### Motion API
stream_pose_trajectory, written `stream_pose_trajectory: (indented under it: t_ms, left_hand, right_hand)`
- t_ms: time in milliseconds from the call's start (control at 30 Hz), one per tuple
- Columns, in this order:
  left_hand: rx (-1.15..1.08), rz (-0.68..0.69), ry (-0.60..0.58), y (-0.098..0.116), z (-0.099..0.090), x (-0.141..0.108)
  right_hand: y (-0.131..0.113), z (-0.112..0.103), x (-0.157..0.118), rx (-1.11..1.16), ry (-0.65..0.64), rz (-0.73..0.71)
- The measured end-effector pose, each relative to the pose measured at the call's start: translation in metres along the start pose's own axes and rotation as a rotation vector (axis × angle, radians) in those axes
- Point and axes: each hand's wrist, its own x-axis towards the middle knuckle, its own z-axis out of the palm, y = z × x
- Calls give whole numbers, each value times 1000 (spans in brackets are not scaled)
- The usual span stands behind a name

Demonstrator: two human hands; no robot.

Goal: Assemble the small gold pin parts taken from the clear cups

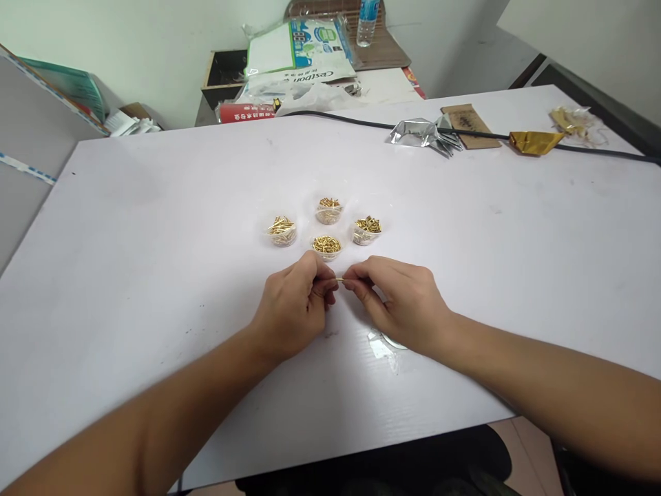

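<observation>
Between my two hands is a thin gold-coloured metal piece [339, 279], pinched at its left end by my left hand [297, 303] and at its right end by my right hand [403, 300]. Just beyond the fingertips stand several small clear cups of gold-coloured parts: a near cup [327, 246], a left cup [281, 231] with longer pins, a far cup [329, 211] and a right cup [367, 230]. A clear plastic piece [385, 350] lies partly under my right hand.
A black cable [351, 122] runs along the white table's [155, 207] far edge, past silver packets [423, 134], a cardboard piece [471, 127] and gold foil [534, 142]. Behind stand a water bottle [367, 24] and plastic packaging [304, 48].
</observation>
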Motion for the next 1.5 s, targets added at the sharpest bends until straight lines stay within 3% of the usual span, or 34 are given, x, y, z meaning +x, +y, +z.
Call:
stream_pose_trajectory:
  t_ms: [633, 967, 1500]
  left_hand:
    - [-154, -163, -57, 4, 0, 6]
    - [-249, -270, -79, 3, 1, 5]
    - [-523, -375, -63, 6, 1, 6]
  right_hand:
    - [-8, 1, 5, 276, -73, 317]
    - [-11, 3, 7, 571, -144, 613]
    - [-13, 1, 13, 849, -140, 752]
